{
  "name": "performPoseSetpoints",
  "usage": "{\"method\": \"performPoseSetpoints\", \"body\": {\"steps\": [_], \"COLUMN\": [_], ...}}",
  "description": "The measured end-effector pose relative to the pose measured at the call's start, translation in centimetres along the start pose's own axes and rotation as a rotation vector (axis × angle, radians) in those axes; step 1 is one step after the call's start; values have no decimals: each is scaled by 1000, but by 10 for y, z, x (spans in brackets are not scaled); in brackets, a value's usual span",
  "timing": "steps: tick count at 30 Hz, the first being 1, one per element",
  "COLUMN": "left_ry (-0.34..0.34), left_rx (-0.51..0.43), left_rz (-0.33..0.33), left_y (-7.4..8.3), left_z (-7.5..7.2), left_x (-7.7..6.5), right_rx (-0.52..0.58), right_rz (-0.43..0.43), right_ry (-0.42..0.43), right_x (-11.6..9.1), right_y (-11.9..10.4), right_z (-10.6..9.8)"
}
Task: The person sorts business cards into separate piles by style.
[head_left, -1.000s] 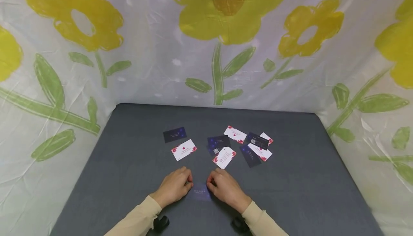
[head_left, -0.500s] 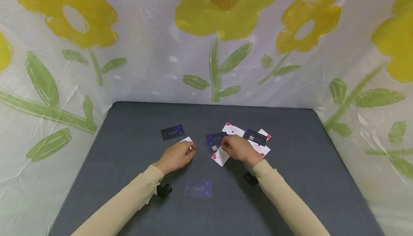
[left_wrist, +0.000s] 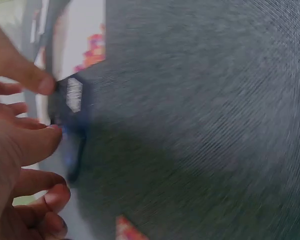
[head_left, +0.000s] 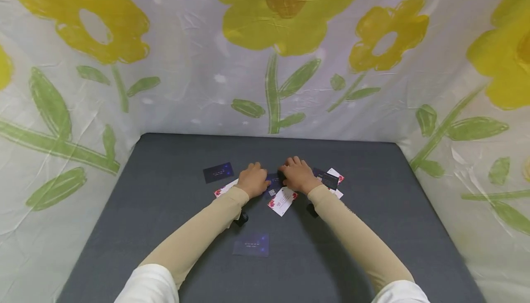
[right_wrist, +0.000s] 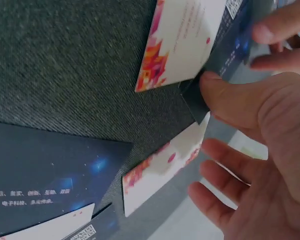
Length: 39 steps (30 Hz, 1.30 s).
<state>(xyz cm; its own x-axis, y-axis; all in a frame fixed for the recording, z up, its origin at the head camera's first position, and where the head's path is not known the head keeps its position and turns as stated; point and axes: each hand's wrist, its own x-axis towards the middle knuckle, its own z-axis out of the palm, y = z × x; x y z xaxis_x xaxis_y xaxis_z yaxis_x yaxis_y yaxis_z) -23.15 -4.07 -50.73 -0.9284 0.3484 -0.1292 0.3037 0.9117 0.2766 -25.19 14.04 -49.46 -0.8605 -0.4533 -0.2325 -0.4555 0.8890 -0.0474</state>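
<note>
My right hand (head_left: 296, 174) pinches a dark blue business card (right_wrist: 229, 62) near one corner, its thumb lying on the card's face. The card tilts up off the table between the two hands. My left hand (head_left: 252, 181) is at the opposite end, thumb tip right at the card's edge in the left wrist view, other fingers bent; I cannot tell whether it grips the card. Part of a QR code (left_wrist: 74, 94) shows beside the right thumb. A white card with red flowers (head_left: 283, 201) lies just in front of the right hand.
Behind the left forearm lies a dark card (head_left: 218, 172), with a partly covered white card (head_left: 225, 188) beside it. Overlapping dark and white cards (head_left: 327, 179) lie to the right. One dark blue card (head_left: 250, 245) lies nearer me on the grey table (head_left: 174, 155). Flowered curtains enclose the table.
Both hands have reached forward from the near card. The left then moved right from the white card toward the middle, and the right moved farther back and took hold of a dark card.
</note>
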Motion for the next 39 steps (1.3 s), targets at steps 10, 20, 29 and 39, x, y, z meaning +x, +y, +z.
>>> {"method": "performPoseSetpoints", "body": {"steps": [10, 20, 29, 39], "left_ry": [137, 100, -184, -164], "left_rx": [-91, -350, -466, -400], "left_rz": [61, 102, 171, 153], "left_y": [-18, -39, -49, -50], "left_z": [3, -50, -22, 3], "left_x": [-2, -71, -120, -131], "right_rx": [100, 541, 736, 630], "right_rz": [-40, -104, -129, -116], "right_ry": [182, 219, 20, 6], "right_x": [-6, -50, -88, -95], "right_y": [-6, -46, -74, -85], "right_z": [-1, -32, 12, 35]}}
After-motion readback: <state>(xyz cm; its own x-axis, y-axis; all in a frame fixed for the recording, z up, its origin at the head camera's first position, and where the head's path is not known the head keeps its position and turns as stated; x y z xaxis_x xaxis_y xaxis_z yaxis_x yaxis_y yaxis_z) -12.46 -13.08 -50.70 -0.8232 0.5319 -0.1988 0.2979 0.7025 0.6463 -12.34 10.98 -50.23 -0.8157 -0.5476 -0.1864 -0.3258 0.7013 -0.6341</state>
